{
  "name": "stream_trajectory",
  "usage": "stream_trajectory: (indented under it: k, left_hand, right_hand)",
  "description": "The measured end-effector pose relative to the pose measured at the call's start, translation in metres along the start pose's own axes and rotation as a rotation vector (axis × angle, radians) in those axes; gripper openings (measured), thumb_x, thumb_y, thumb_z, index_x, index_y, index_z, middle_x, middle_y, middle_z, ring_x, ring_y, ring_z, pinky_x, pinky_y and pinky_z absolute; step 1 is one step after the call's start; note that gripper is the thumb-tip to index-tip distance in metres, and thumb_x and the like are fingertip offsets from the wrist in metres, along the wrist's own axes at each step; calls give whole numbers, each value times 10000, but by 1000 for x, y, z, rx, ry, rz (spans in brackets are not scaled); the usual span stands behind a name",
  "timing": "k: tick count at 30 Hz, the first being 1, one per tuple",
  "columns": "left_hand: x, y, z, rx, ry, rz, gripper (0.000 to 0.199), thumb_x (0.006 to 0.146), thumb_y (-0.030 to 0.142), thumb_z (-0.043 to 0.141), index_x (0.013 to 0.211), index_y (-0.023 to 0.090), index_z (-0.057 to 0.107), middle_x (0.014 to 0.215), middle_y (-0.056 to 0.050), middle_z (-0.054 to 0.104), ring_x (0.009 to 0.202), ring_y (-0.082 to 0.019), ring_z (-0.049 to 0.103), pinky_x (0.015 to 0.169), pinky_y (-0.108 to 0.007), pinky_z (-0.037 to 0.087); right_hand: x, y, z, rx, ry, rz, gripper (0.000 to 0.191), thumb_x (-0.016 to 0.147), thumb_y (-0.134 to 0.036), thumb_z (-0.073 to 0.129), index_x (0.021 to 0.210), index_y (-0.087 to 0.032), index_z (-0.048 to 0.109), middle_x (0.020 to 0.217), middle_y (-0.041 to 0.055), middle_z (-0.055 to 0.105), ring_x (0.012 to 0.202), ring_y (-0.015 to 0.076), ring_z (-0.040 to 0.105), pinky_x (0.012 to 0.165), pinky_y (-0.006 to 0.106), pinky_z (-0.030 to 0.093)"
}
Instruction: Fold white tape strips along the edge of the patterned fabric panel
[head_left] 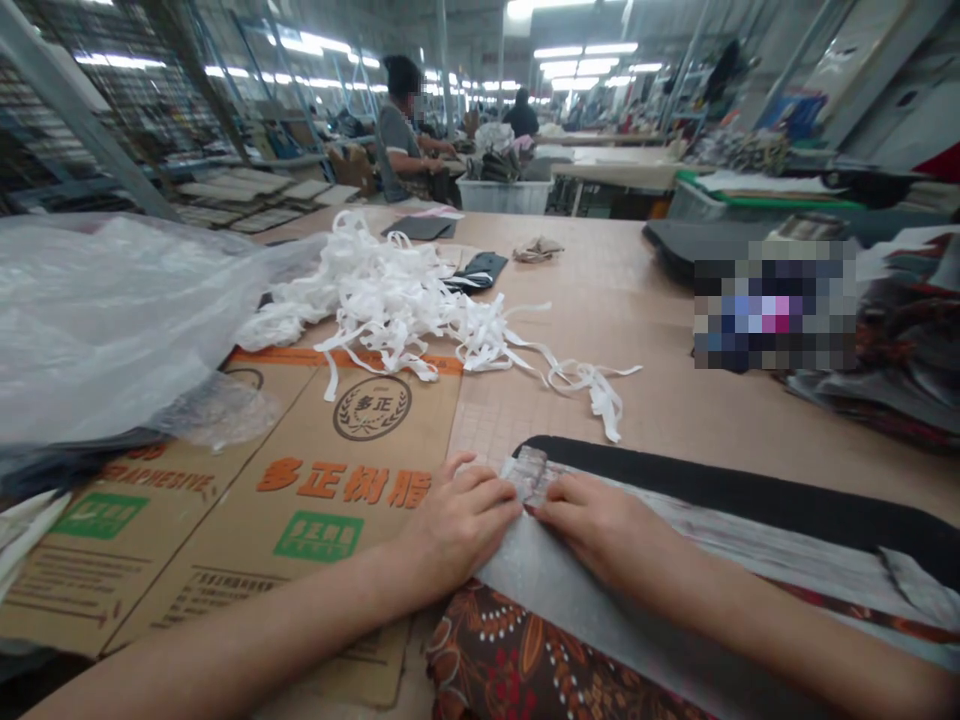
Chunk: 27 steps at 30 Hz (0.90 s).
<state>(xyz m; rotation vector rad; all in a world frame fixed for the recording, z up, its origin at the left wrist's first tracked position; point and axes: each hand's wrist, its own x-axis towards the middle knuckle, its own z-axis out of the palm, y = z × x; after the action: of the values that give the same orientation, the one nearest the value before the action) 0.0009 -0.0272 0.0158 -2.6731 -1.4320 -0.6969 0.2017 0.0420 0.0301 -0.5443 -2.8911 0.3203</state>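
My left hand (466, 512) is at the left end of a greyish-white sheet (536, 575), its fingers curled and closed on the sheet's edge. Close beside it, my right hand (596, 515) pinches the same end with thumb and fingers. Between the two hands a small, crinkled, semi-transparent piece (531, 470) stands up; its kind is unclear. The sheet lies over brown fabric with a leaf and dot print (517, 655), which hangs toward me. Behind the sheet a long black board (720, 480) with rounded ends rests on the table. My fingertips are partly hidden.
A flattened cardboard box (247, 530) lies to the left, with a tangle of white strips (397, 290) behind it. Clear plastic sheeting (112, 320) is heaped at far left. Folded fabric (900, 330) sits at right on the table (600, 270). A co-worker (405, 135) is farther back.
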Motion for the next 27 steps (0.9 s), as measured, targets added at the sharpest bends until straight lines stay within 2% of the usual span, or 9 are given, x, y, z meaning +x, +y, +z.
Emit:
stream_trajectory:
  k: [4, 6, 8, 10, 13, 17, 19, 22, 27]
  left_hand:
    - [0, -3, 0, -105, 12, -80, 139, 876, 179, 480, 928, 202, 607, 952, -21, 615, 921, -184, 508, 928, -411, 312]
    - [0, -3, 0, -185, 53, -157, 132, 856, 202, 522, 967, 189, 592, 976, -40, 599, 933, -196, 503, 881, -392, 351]
    - [-1, -3, -1, -254, 98, -233, 222, 822, 218, 572, 1040, 181, 561, 1015, -58, 581, 960, -208, 494, 855, -383, 371]
    - [0, -3, -1, -312, 103, -286, 226, 806, 219, 589, 1028, 189, 560, 991, -48, 591, 949, -204, 503, 839, -375, 381]
    - [2, -2, 1, -400, 63, -360, 73, 807, 207, 579, 877, 209, 596, 848, -3, 618, 857, -181, 535, 793, -345, 401]
    - [5, -2, 7, -436, 88, -483, 211, 757, 170, 615, 959, 224, 590, 807, 7, 607, 788, -176, 545, 733, -328, 423]
    - [5, -1, 9, -425, 105, -476, 282, 730, 133, 631, 989, 229, 574, 799, 11, 601, 781, -179, 542, 732, -337, 419]
    - [5, -1, 9, -440, 133, -459, 334, 710, 91, 638, 1002, 226, 546, 793, 20, 598, 785, -177, 543, 749, -348, 410]
    - [3, 1, 8, -536, 185, -465, 337, 719, 74, 589, 1013, 214, 508, 834, 15, 597, 793, -158, 560, 764, -329, 426]
  right_hand:
    - [8, 5, -8, 93, -42, 196, 45, 781, -123, 536, 766, -163, 551, 804, 49, 589, 752, 177, 551, 644, 279, 426]
    - [11, 4, -11, 104, -78, 235, 61, 743, -115, 565, 734, -166, 532, 770, 38, 580, 718, 171, 543, 607, 267, 404]
    - [11, 4, -12, 152, -89, 231, 100, 717, -91, 567, 699, -172, 512, 727, 17, 560, 678, 146, 521, 577, 242, 377]
    - [9, 5, -14, 235, -83, 217, 128, 707, -72, 553, 677, -177, 488, 686, -7, 539, 629, 116, 495, 552, 218, 357]
    - [6, 9, -14, 357, -59, 189, 101, 765, -86, 503, 761, -187, 495, 709, -19, 549, 619, 98, 495, 568, 204, 373]
    - [13, 17, -9, 334, -4, 22, 164, 842, -98, 434, 952, -186, 517, 868, 31, 568, 787, 138, 524, 689, 249, 418]
    - [20, 19, -6, 268, -24, -53, 183, 842, -97, 445, 983, -183, 525, 910, 46, 549, 833, 153, 512, 714, 263, 422]
    - [28, 21, -5, 208, -61, -80, 142, 842, -111, 454, 941, -169, 539, 910, 53, 528, 825, 155, 504, 704, 262, 429]
    - [30, 25, -8, 209, -51, -148, 187, 836, -97, 435, 992, -161, 515, 996, 85, 526, 865, 162, 504, 719, 276, 444]
